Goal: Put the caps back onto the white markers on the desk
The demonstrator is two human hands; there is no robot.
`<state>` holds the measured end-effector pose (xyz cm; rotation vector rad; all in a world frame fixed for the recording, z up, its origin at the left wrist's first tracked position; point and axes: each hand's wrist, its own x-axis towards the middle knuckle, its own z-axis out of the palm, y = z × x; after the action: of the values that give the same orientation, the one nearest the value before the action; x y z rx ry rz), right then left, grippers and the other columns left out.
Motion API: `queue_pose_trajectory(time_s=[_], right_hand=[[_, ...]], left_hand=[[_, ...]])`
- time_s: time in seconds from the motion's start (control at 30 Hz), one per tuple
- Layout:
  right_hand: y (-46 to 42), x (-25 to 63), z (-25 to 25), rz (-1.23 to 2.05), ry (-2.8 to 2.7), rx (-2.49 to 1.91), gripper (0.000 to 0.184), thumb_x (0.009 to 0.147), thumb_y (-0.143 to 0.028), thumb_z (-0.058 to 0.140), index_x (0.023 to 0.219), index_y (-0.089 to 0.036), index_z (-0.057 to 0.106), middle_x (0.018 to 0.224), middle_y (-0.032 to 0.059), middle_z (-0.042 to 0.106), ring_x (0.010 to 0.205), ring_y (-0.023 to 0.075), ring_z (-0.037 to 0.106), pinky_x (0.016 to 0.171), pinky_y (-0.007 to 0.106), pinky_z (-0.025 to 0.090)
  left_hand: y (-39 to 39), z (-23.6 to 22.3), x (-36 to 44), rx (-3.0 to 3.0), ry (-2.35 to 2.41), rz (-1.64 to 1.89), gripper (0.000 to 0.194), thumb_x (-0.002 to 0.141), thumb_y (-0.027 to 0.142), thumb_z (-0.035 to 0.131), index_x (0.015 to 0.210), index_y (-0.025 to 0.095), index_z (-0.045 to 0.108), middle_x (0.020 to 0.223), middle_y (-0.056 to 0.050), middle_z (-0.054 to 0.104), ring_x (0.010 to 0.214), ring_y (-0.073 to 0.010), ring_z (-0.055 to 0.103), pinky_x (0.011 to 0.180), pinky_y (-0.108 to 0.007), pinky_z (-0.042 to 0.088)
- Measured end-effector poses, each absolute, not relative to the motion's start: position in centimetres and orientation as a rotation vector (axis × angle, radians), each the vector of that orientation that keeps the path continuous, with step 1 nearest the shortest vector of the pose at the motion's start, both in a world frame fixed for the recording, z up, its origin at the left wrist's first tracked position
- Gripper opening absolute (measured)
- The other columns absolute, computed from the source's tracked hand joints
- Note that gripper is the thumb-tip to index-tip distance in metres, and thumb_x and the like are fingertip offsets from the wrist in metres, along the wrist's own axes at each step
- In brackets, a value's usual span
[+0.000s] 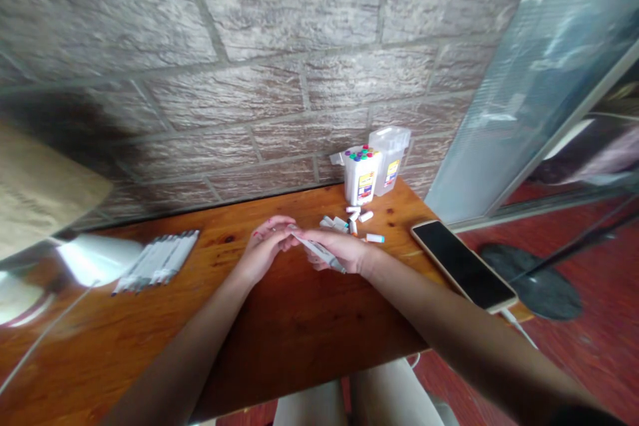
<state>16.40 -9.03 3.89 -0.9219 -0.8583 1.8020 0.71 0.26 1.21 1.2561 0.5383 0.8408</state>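
A white marker [319, 251] slants between my two hands above the wooden table. My right hand [352, 249] is closed around its body, and the grey end points down toward my wrist. At the far end of the marker, my left hand [264, 249] has its fingers curled and pinched against the tip; the exact grip is partly hidden. Just beyond my right hand lie several loose marker caps [375, 238], white with coloured ends. To the left, a row of white markers [158, 259] lies side by side on the table.
A clear case of markers with coloured tops [360, 180] stands by the brick wall, an empty-looking clear case [392, 163] beside it. A phone [464, 266] with a cable lies at the table's right edge. A white lamp-like object [97, 259] is at left.
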Motion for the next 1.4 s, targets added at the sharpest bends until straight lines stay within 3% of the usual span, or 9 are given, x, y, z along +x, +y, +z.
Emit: queue_pose_trajectory(time_s=[0.1, 0.2, 0.33, 0.4, 0.5, 0.8, 0.97, 1.23, 1.4], right_hand=[[-9.1, 16.2, 3.8, 1.782, -0.875, -0.926, 0.034, 0.075, -0.045, 0.079, 0.078, -0.016, 0.061, 0.046, -0.0118, 0.037, 0.041, 0.0039, 0.026, 0.041, 0.02, 0.018], [-9.1, 16.0, 3.5, 1.774, -0.878, -0.924, 0.037, 0.072, -0.045, 0.082, 0.074, -0.016, 0.058, 0.045, -0.013, 0.034, 0.039, 0.0027, 0.02, 0.041, 0.02, 0.014], [-8.9, 16.1, 3.3, 1.83, -0.802, -0.871, 0.044, 0.072, -0.043, 0.082, 0.065, -0.018, 0.046, 0.045, -0.013, 0.034, 0.039, 0.0018, 0.018, 0.042, 0.019, 0.013], [-8.8, 16.2, 3.4, 1.856, -0.753, -0.848, 0.041, 0.074, -0.042, 0.08, 0.067, -0.017, 0.049, 0.044, -0.0134, 0.034, 0.039, 0.0018, 0.017, 0.042, 0.018, 0.014], [-8.8, 16.5, 3.6, 1.863, -0.685, -0.839, 0.034, 0.082, -0.044, 0.073, 0.075, -0.016, 0.056, 0.043, -0.0134, 0.034, 0.038, 0.0023, 0.015, 0.042, 0.017, 0.014], [-8.7, 16.7, 4.1, 1.963, -0.598, -0.827, 0.048, 0.099, -0.053, 0.045, 0.081, -0.012, 0.062, 0.049, -0.0098, 0.039, 0.037, 0.0023, 0.012, 0.038, 0.016, 0.012], [-8.5, 16.8, 3.6, 1.858, -0.649, -0.947, 0.046, 0.101, -0.045, 0.038, 0.079, -0.013, 0.063, 0.05, -0.0071, 0.044, 0.036, 0.0031, 0.016, 0.039, 0.017, 0.014], [-8.4, 16.4, 3.0, 1.516, -0.861, -1.149, 0.041, 0.094, -0.047, 0.048, 0.068, -0.016, 0.057, 0.047, -0.006, 0.046, 0.036, 0.0045, 0.026, 0.04, 0.02, 0.016], [-7.9, 16.5, 2.2, 1.148, -1.039, -1.294, 0.025, 0.088, -0.032, 0.051, 0.067, -0.019, 0.054, 0.049, -0.0067, 0.047, 0.042, 0.0067, 0.035, 0.044, 0.022, 0.024]], left_hand=[[0.2, 1.3, 0.5, 1.289, 0.506, 0.848, 0.027, 0.069, 0.024, 0.075, 0.095, 0.018, 0.071, 0.071, 0.0, 0.066, 0.06, -0.0107, 0.057, 0.054, -0.021, 0.041], [0.0, 1.4, 0.2, 1.507, 0.514, 0.856, 0.031, 0.073, 0.021, 0.072, 0.104, 0.019, 0.071, 0.087, -0.003, 0.071, 0.069, -0.0127, 0.061, 0.058, -0.022, 0.046], [-0.5, 1.6, 0.1, 1.966, 0.5, 0.887, 0.032, 0.08, 0.021, 0.067, 0.113, 0.02, 0.07, 0.112, -0.009, 0.071, 0.1, -0.0215, 0.066, 0.088, -0.032, 0.052], [-0.6, 1.7, 0.1, 2.127, 0.463, 0.963, 0.033, 0.083, 0.02, 0.065, 0.115, 0.02, 0.069, 0.119, -0.01, 0.069, 0.111, -0.0234, 0.063, 0.101, -0.037, 0.048], [-0.6, 1.8, 0.1, 2.233, 0.444, 1.029, 0.031, 0.085, 0.02, 0.062, 0.115, 0.021, 0.069, 0.125, -0.01, 0.067, 0.117, -0.0242, 0.061, 0.106, -0.039, 0.045], [-0.5, 1.7, 0.0, 2.223, 0.487, 0.95, 0.029, 0.082, 0.02, 0.065, 0.111, 0.023, 0.071, 0.109, -0.007, 0.074, 0.098, -0.0221, 0.068, 0.09, -0.032, 0.051], [-0.5, 1.4, -0.2, 2.19, 0.565, 0.872, 0.022, 0.081, 0.022, 0.067, 0.103, 0.021, 0.071, 0.084, -0.003, 0.074, 0.074, -0.0176, 0.066, 0.072, -0.026, 0.049], [-1.0, 1.5, 0.3, 2.046, 0.497, 0.806, 0.017, 0.086, 0.03, 0.067, 0.099, 0.019, 0.07, 0.084, -0.004, 0.074, 0.072, -0.0164, 0.065, 0.072, -0.025, 0.049], [-1.3, 1.6, 0.5, 2.046, 0.499, 0.83, 0.02, 0.089, 0.031, 0.064, 0.104, 0.019, 0.07, 0.079, -0.003, 0.071, 0.067, -0.0146, 0.063, 0.069, -0.024, 0.049]])
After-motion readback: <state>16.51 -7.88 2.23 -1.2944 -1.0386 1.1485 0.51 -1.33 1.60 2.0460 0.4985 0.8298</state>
